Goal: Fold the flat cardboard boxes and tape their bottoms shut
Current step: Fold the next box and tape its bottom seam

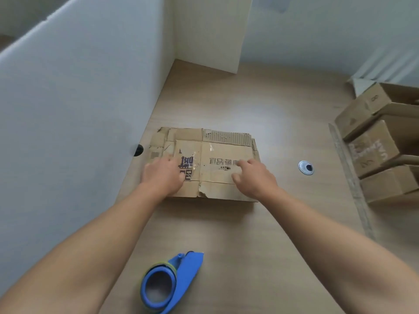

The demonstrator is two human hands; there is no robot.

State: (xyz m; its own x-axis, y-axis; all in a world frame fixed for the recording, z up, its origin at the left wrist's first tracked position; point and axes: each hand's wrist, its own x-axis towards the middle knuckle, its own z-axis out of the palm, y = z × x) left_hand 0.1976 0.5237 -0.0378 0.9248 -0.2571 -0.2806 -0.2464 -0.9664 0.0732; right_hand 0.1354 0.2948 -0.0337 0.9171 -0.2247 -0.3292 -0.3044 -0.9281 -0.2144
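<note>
In the middle of the wooden surface [226, 234] lies the flattened cardboard box [217, 152], worn, torn along its near edge, printed side up. We see the left hand [162, 175] resting on its left part and the right hand [254, 177] on its right part, both with fingers loosely bent and laid on the cardboard, curled round nothing. Nearer to us, apart from the box, a blue tape dispenser [170, 284] lies on its side. At the right edge we find a stack of folded boxes [381, 143], and a white partition [79, 109] stands along the left.
</note>
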